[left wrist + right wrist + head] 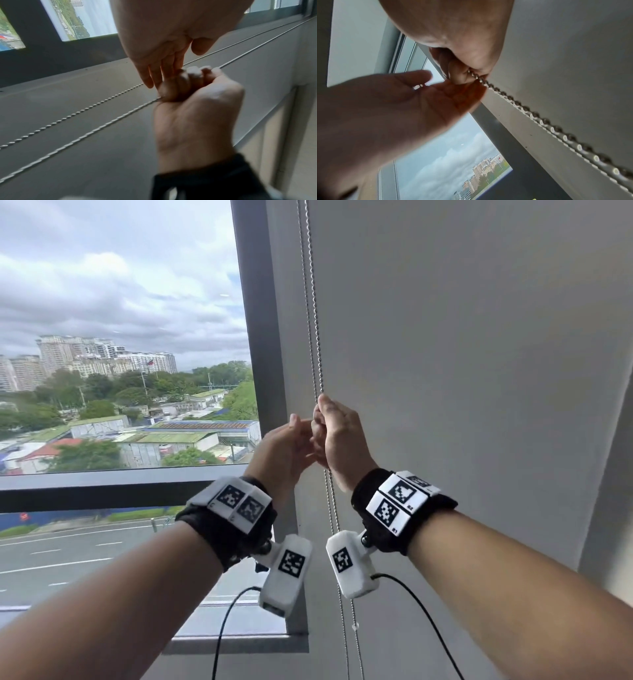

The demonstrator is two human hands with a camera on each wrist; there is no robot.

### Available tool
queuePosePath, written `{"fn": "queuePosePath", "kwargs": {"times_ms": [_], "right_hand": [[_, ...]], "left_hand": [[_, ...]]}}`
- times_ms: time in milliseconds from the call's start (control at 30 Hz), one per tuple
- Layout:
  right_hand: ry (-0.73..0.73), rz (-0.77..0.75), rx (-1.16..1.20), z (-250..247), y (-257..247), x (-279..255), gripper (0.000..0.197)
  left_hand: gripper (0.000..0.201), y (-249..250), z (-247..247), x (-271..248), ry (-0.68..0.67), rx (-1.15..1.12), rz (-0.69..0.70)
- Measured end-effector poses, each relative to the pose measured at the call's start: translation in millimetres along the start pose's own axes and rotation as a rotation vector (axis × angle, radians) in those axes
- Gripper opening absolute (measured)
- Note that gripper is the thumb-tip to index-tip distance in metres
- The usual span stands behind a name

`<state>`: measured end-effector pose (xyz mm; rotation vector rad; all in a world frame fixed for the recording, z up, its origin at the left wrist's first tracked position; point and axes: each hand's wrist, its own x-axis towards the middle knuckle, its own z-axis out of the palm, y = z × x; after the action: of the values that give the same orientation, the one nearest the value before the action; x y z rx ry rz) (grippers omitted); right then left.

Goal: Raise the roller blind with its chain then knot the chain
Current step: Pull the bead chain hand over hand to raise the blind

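The beaded metal chain (317,337) hangs in two strands along the left edge of the grey roller blind (462,354), which reaches below the bottom of the head view. My right hand (334,426) is curled in a fist round one strand (85,134) at chest height; in the right wrist view the chain (539,119) runs out of my right hand (462,70). My left hand (291,440) is beside it, fingers straight, its fingertips (154,81) touching my right hand (197,88). The other strand (68,116) passes behind my left hand (436,92), not gripped.
A dark window frame post (260,337) stands just left of the chain, with glass and a city view beyond. A grey sill (236,642) lies below. Black cables (421,611) hang from the wrist cameras near the chain's lower part.
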<state>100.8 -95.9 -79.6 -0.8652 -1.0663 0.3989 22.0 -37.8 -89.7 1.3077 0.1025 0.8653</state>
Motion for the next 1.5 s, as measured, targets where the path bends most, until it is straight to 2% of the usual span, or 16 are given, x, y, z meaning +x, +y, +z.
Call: {"fn": "queuePosePath", "kwargs": {"times_ms": [133, 267, 500, 700, 867, 967, 1167, 1300, 1400, 1500], "right_hand": [[-0.006, 0.050, 0.011, -9, 12, -16, 0.040], [0.004, 0.129, -0.109, -21, 35, -38, 0.040], [0.019, 0.252, -0.092, -38, 68, -75, 0.031], [-0.053, 0.204, -0.154, -48, 75, -76, 0.032], [-0.085, 0.060, -0.225, -56, 59, -43, 0.039], [-0.069, 0.002, -0.214, -51, 35, -13, 0.033], [-0.069, -0.085, -0.225, -19, -29, 32, 0.031], [-0.099, -0.090, -0.214, 5, -60, 52, 0.033], [-0.121, -0.097, -0.295, 15, -67, 60, 0.033], [-0.079, -0.122, -0.421, 15, -60, 63, 0.032]], "left_hand": [[0.045, 28, 17, 12, -0.058, 0.018, -0.007], [0.043, 42, 33, 21, -0.072, 0.047, 0.003], [0.033, 24, 43, 30, 0.022, 0.035, 0.032], [0.037, 13, 43, 29, 0.088, 0.086, 0.074], [0.038, 11, 36, 22, 0.101, 0.101, 0.071], [0.037, 5, 29, 16, 0.084, 0.093, 0.062], [0.035, 6, 26, 14, 0.081, 0.062, 0.061], [0.035, 3, 26, 15, 0.058, 0.069, 0.056], [0.034, 5, 24, 19, 0.073, 0.082, 0.066], [0.034, 4, 20, 23, 0.071, 0.088, 0.078]]}}
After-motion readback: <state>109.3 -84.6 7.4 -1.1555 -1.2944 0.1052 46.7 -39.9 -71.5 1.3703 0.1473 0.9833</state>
